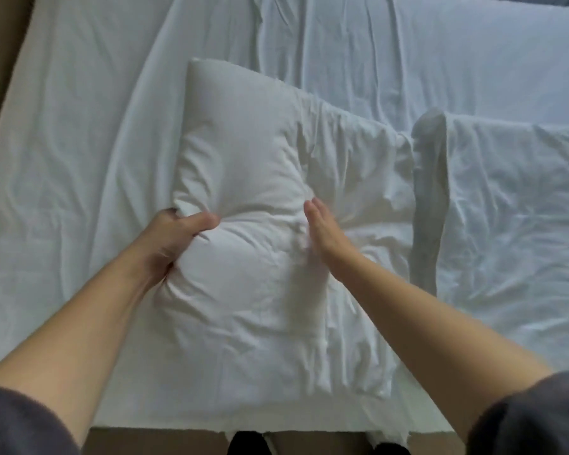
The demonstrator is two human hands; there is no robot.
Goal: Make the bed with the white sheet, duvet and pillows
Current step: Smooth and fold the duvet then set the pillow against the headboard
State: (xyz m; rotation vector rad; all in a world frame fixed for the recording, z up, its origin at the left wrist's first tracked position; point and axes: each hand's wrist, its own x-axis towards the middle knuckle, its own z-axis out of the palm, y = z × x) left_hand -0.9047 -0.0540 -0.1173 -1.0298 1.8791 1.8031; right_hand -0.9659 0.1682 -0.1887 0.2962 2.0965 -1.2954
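Two hands are on a white pillow [243,159] that lies on the bed [23,103]. The left hand [174,234] grips the pillow's left side. Its thumb sits on top and its fingers curl under the edge, so the cloth bunches up there. The right hand [326,234] has straight fingers held close together. It holds nothing and is set on its edge against the top of the pillow, near the middle. It looks a bit blurry.

The pillow lies on a white sheet [79,142], close to the near edge of the bed, with its far corner pointing away from the person. The sheet is full of wrinkles and long folds.

A second pillow [513,198] lies just beside the first one on the right (part of it runs out of the picture). The two pillows look like they touch at their far corners.

Dark grey sleeves [17,421] are pushed up on both arms. Brown floor [0,60] shows along the left side of the bed and below its near edge.
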